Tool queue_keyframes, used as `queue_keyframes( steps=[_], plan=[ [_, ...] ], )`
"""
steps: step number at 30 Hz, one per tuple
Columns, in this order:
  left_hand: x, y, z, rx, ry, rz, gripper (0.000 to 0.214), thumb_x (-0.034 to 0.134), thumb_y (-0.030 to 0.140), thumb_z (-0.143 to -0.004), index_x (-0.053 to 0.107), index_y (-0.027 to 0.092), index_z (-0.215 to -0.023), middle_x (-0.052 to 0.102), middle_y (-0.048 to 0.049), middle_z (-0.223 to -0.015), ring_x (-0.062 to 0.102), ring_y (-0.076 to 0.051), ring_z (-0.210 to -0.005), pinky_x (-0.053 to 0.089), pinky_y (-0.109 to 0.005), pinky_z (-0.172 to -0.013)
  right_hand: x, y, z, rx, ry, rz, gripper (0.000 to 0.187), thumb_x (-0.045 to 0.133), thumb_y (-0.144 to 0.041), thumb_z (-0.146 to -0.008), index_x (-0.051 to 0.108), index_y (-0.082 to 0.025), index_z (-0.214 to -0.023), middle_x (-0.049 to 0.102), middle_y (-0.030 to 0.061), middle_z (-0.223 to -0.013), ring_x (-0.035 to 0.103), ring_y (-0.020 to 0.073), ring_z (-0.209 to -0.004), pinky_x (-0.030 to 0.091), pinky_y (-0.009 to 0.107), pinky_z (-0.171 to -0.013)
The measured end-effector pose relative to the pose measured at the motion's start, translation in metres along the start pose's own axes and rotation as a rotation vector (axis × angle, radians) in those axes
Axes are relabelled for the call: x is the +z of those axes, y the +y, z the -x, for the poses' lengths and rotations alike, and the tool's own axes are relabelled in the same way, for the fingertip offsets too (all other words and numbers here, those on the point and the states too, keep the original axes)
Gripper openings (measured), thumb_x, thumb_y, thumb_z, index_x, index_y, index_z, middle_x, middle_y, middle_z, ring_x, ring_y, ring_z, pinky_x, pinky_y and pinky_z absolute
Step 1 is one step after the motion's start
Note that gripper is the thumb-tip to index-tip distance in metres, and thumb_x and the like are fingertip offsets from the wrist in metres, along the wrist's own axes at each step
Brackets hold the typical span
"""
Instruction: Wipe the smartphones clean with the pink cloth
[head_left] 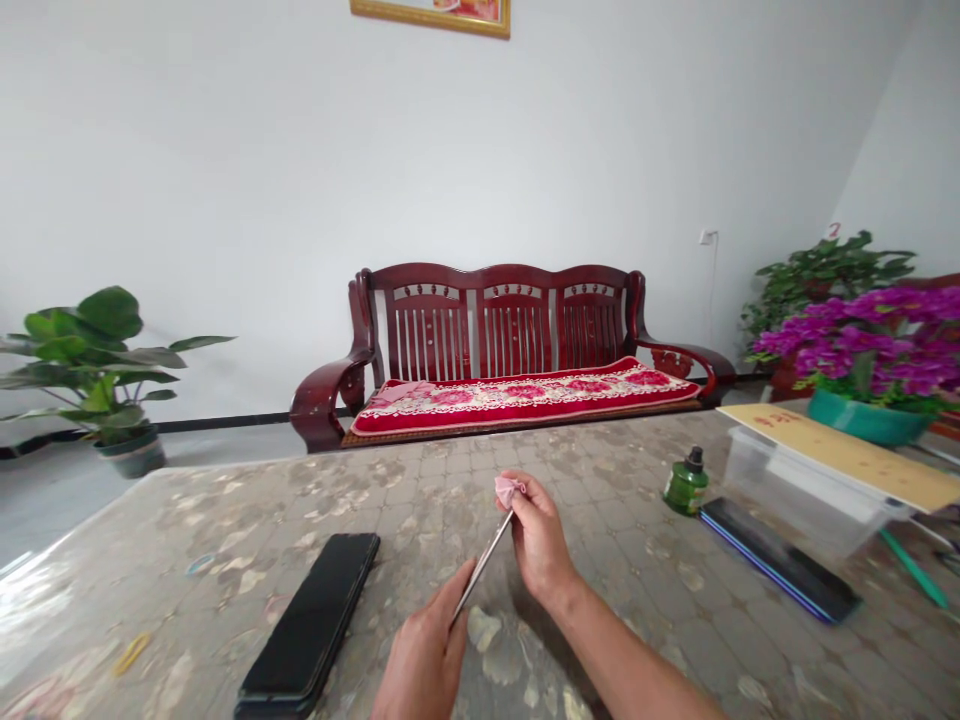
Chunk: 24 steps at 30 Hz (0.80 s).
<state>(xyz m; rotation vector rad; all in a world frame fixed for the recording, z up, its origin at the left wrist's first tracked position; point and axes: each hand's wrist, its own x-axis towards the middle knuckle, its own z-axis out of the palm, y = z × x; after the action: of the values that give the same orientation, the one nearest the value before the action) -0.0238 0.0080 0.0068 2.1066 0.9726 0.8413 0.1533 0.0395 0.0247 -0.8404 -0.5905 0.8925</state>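
- Holding a thin metal rod (484,562) slantwise above the table (225,520), both hands are closed on it: left hand (424,655) pinches the lower end, right hand (536,535) the upper.
- Right fingers also press a small pink wad (508,488) at the rod's tip.
- Judged step: working the wad onto the tip; next calls for a steady lower grip and fine fingertip turning.
- Nearby: black phone (311,625) left, green bottle (685,483) and second phone (780,560) right.
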Motion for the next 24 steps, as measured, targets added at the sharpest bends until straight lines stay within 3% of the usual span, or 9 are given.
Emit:
queue_keyframes(
  steps=[4,9,16,20,24],
  plan=[
    [-0.004,0.010,-0.004,-0.116,-0.006,0.156,0.047,0.055,0.021,-0.084,0.064,0.025,-0.129,0.066,-0.0055,-0.130,0.059,-0.027,-0.123,0.043,-0.036,-0.107,0.015,-0.009,0.016,-0.047,-0.074,0.074,0.027,0.074,-0.035,-0.070,0.074,-0.022,-0.094,0.071,0.0000,-0.088,0.060,0.0169,-0.085,0.045,0.028,-0.083],
    [0.002,0.002,-0.006,-0.253,0.034,0.336,0.057,0.063,0.019,-0.076,0.061,0.020,-0.133,0.061,-0.0099,-0.136,0.053,-0.031,-0.129,0.034,-0.043,-0.113,0.027,-0.023,0.032,-0.062,-0.182,0.082,0.022,0.072,-0.033,-0.071,0.074,-0.022,-0.089,0.070,-0.0004,-0.083,0.060,0.0164,-0.081,0.045,0.027,-0.080],
    [0.007,0.009,0.002,-0.231,0.112,0.461,0.055,0.071,0.018,-0.071,0.066,0.021,-0.127,0.065,-0.0091,-0.131,0.055,-0.031,-0.126,0.033,-0.040,-0.113,0.012,-0.026,0.012,-0.075,-0.288,0.267,0.016,0.065,-0.030,-0.068,0.073,-0.020,-0.078,0.068,-0.0008,-0.075,0.058,0.0165,-0.074,0.043,0.026,-0.073],
    [0.005,0.014,0.003,-0.290,0.228,0.621,0.045,0.076,0.031,-0.075,0.069,0.020,-0.118,0.069,-0.0094,-0.122,0.059,-0.031,-0.120,0.038,-0.039,-0.110,-0.003,-0.011,-0.001,-0.094,-0.165,0.390,0.022,0.064,-0.033,-0.065,0.073,-0.019,-0.078,0.070,0.0015,-0.076,0.059,0.0195,-0.075,0.045,0.028,-0.073],
    [-0.005,0.018,-0.012,-0.620,0.280,1.057,0.035,0.073,0.035,-0.081,0.069,0.015,-0.110,0.074,-0.0119,-0.099,0.071,-0.028,-0.092,0.055,-0.035,-0.085,-0.007,-0.007,0.001,-0.134,-0.067,0.411,0.030,0.065,-0.039,-0.070,0.074,-0.018,-0.088,0.073,0.0042,-0.083,0.063,0.0209,-0.080,0.048,0.030,-0.076]
  ],
)
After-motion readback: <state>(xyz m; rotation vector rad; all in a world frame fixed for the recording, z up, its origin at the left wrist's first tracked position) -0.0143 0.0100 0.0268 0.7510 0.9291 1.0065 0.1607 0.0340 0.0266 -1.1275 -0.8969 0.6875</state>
